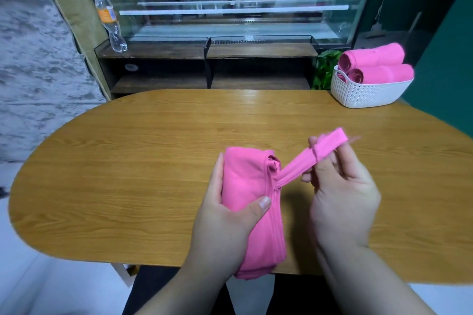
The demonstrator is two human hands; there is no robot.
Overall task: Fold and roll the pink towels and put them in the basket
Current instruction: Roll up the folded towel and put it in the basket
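Closest to me, the person's left hand [225,222] has a firm grip on a pink towel [245,181] that is rolled into a thick bundle. The fingers curl round its far side and the thumb presses down on the near face, beside a run of layered edges. The bundle is held just above the near edge of the bench [128,174], its lower end hanging past the rim towards the person's lap and its upper end showing the tight spiral of the roll.

A narrow pink strip [330,144] of the same cloth runs from that spiral end, up and to the right. The right hand [343,186] has it in a pinching grip, thumb and forefinger closed on the strip with the other fingers loosely curled below. The strip is stretched taut between the two hands, and its free end pokes out past the fingertips.

The bench is an oval of orange-brown wood grain. On its far right corner stands a white woven basket [366,94] well apart from the hands, holding rolled towels [376,56] of the same pink, stacked with their ends facing left.

Just behind the basket shows a green plant [325,69]. Beyond the bench stands a dark shelf unit [158,50] with a clear plastic bottle [108,18] upright on its left end, and a glass display case [230,7] rises above it.
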